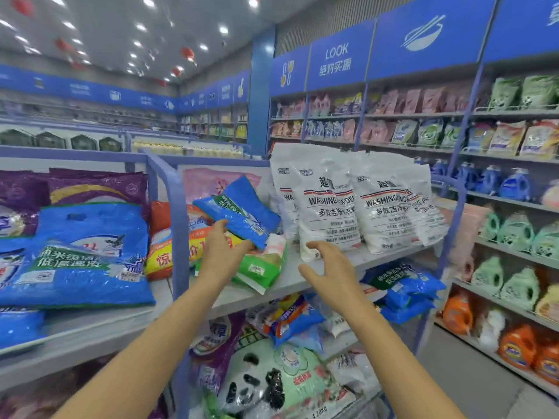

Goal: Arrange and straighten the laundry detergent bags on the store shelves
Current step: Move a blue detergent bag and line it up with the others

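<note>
We see bright ceiling spotlights [223, 29], glare on white bags [325, 204], soft blur, and bowed wide-angle edges.

The grey shelf [302, 282] runs right from a blue upright post [179, 237]. Just behind the post lies an orange-and-yellow bag [160, 258], and right of that a green bag [263, 269] overhangs the front edge. A small blue bag [242, 207] tilts across both. Farther right of the post, white washing-powder bags [329, 219] stand upright in a row. Left of the post, on the neighbouring board [90, 325], a large blue bag [87, 258] lies flat, with purple bags [96, 186] behind it.
</note>
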### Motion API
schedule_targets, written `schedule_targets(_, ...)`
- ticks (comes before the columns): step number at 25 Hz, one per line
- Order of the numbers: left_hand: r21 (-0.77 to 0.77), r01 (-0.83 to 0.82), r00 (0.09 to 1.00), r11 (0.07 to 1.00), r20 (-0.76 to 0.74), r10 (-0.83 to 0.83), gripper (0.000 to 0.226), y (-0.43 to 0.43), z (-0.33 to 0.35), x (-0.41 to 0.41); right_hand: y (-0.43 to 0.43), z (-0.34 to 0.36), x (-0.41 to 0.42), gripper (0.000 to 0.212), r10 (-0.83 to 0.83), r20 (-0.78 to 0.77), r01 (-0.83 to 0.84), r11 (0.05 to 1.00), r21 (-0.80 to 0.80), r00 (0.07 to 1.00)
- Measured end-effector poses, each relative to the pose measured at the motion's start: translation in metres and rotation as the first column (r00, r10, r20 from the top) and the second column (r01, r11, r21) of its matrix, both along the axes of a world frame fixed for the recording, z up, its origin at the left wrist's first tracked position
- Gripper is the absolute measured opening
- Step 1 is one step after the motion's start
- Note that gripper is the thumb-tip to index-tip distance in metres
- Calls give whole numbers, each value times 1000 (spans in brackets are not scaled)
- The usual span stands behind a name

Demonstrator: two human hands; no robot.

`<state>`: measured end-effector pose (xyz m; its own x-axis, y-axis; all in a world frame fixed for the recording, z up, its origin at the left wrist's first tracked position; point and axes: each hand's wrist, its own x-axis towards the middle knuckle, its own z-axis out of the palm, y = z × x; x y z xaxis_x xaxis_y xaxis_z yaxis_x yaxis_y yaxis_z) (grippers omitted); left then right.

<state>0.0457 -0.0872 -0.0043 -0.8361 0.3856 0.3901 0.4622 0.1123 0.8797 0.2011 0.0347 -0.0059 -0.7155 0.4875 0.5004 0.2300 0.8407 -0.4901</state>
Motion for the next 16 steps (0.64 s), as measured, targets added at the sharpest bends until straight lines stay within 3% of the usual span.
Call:
schedule_targets(4, 232, -264, 951, 936, 224, 213, 48, 40, 7, -52, 35, -3, -38, 46, 74, -43, -75, 997, -26, 996)
schedule_targets(8, 244, -464, 857, 851, 366, 363, 62, 71, 12, -96, 71, -2, -72, 41, 136, -81, -138, 990, -32, 987)
schedule_targets(14, 157, -467, 798, 870, 498, 339, 83, 92, 20, -158, 116, -3, -125, 39, 255, -97, -263, 962, -78, 962)
schedule_targets(16, 193, -476, 780, 858, 543, 311, 76, 100, 22, -163, 130, -7, -141, 39, 299, -109, -311, 943, -121, 948)
